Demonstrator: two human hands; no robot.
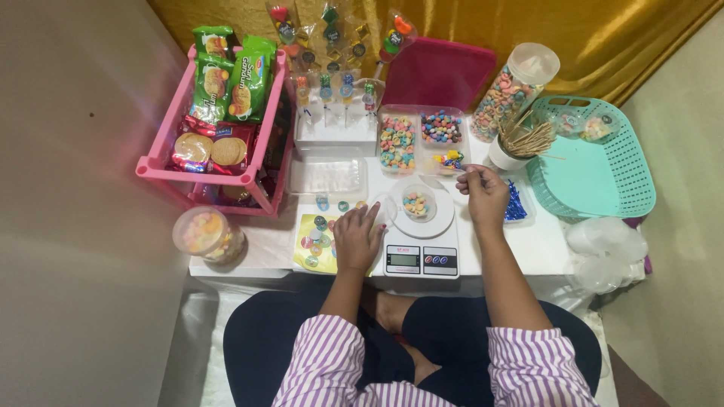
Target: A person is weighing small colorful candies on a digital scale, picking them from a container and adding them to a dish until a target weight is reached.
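Observation:
My left hand (357, 240) lies flat, fingers apart, on the white table beside a yellow sticker sheet (315, 243), just left of a small white kitchen scale (419, 258). On the scale's round plate sits a clear cup (417, 204) with colourful cereal rings inside. My right hand (483, 194) hovers to the right of the cup, fingers pinched on a thin spoon-like handle (461, 172) that points toward the trays of candy and cereal (419, 138). What the tool's tip carries is too small to tell.
A pink rack (160, 162) with biscuit packs stands at left, a round candy tub (205, 234) in front of it. Wrapped lollipops, a white box, a clear lid, a cereal jar (514, 89), a cup of wooden sticks (517, 145), a teal basket (618, 167) and clear cups (603, 252) surround the workspace.

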